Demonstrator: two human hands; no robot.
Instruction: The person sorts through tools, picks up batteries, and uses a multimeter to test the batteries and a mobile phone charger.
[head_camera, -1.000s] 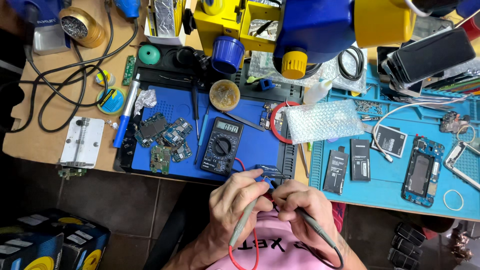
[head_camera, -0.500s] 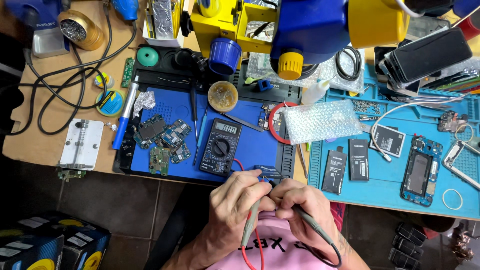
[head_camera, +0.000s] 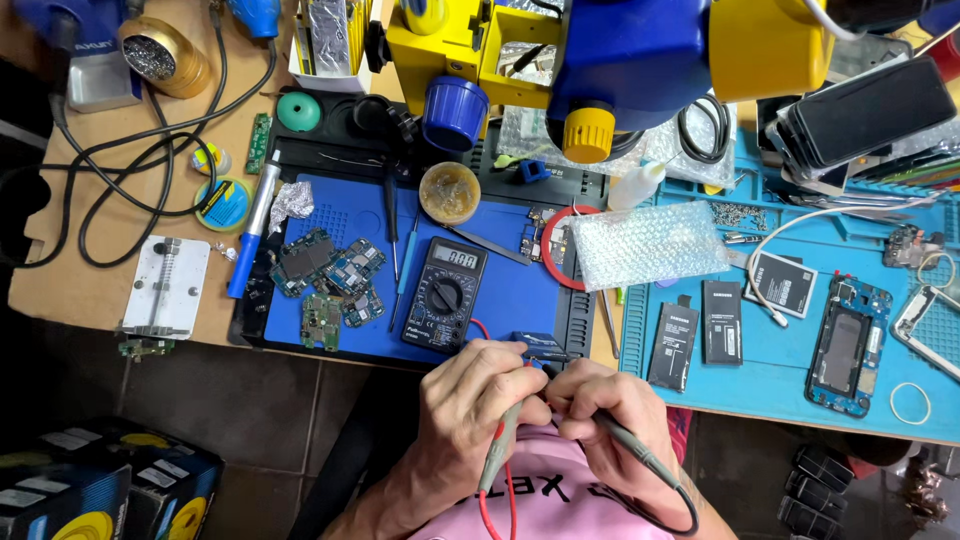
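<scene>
At the lower centre of the frame, the left hand (head_camera: 478, 410) is closed around a red-leaded probe (head_camera: 497, 458), fingers curled over its grey shaft. The probe's long axis runs from lower left up to the right, its tip aimed at the small blue circuit board (head_camera: 537, 345) just above the knuckles. Touching it on the right, the right hand (head_camera: 612, 410) pinches a black-leaded probe (head_camera: 640, 455), whose axis slants from lower right up to the left, so both tips converge on the same board. The board sits at the near edge of the blue work mat (head_camera: 500, 300), its long side lying left to right across the frame, just beyond both hands; neither hand is clearly nearer.

Just above and left of the hands, the black multimeter (head_camera: 445, 295) lies tilted, its display end toward the top of the frame. Further left, loose phone boards (head_camera: 325, 275) lie scattered. Toward the upper centre stands a yellow-and-blue microscope (head_camera: 620, 60).
</scene>
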